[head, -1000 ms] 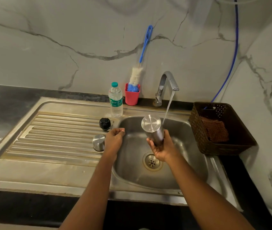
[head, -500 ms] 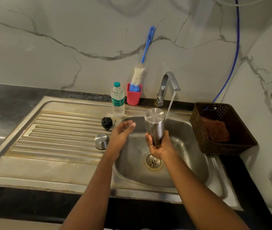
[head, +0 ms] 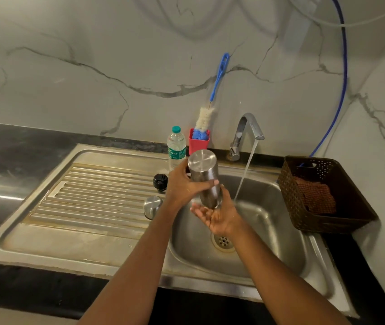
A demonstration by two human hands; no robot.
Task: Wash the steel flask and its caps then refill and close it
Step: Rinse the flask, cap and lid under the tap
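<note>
Here, in the head view, the steel flask [head: 204, 170] is held upside down over the sink basin [head: 268, 221], its flat base up and its mouth pointing down. The left hand [head: 182, 184] grips it round the middle, fingers curled behind the body and the thumb across the front. The right hand [head: 219, 216] lies palm up just under the flask's lower end, its fingers spread and loosely straight; whether the mouth touches the palm I cannot tell. Just right of the flask, a thin stream of water [head: 245, 172] runs from the tap [head: 245, 134] into the basin, apart from the flask. The drain [head: 223, 241] shows below the right wrist.

On the ribbed drainboard [head: 97, 188] stand the black cap [head: 160, 182] and, nearer the camera, the steel cap [head: 152, 206], both close to the basin's left edge. Behind them are a plastic bottle [head: 176, 146] and a red cup [head: 198, 143] holding a blue-handled brush [head: 218, 78]. A brown basket [head: 290, 191] with a cloth [head: 315, 195] in it sits right of the sink.
</note>
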